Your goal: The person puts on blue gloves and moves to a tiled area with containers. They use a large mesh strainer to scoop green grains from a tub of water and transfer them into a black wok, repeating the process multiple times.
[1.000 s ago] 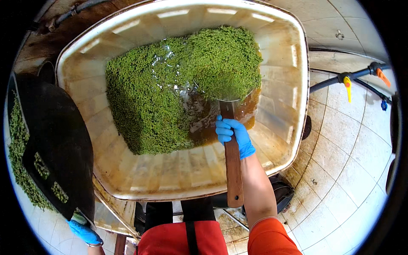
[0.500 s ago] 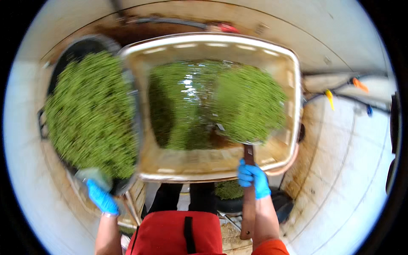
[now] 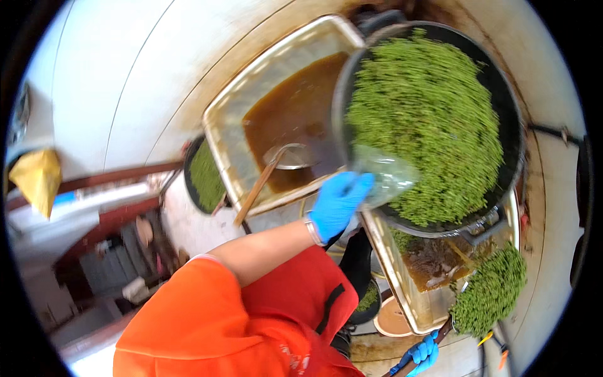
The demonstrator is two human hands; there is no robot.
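Note:
My left hand (image 3: pixel 339 204), in a blue glove, is closed on a clear bowl (image 3: pixel 391 179), tilted at the near left rim of a round black tub (image 3: pixel 342 110). Heaped in that tub are small green pieces (image 3: pixel 430 125), partly smeared by motion. At the lower right, my blue-gloved right hand (image 3: pixel 422 357) grips the wooden handle of a skimmer (image 3: pixel 443 332). Its head is mostly hidden under a mound of the same green pieces (image 3: pixel 490 289), over one end of a cream basin (image 3: pixel 411 314) holding brown liquid. The black tub covers part of this basin.
Farther left, another cream basin (image 3: pixel 226 135) holds brown liquid, with a wooden-handled skimmer (image 3: pixel 260 182) resting in it. A dark tub of green pieces (image 3: pixel 207 176) stands beyond. An orange-brown bowl (image 3: pixel 392 317) sits below the near basin. A yellow bag (image 3: pixel 39 179) hangs far left.
The view has swung left, bringing the second basin into sight. My left hand has moved the clear bowl against the tub's rim. The loaded skimmer is now at the basin's end, still in my right hand.

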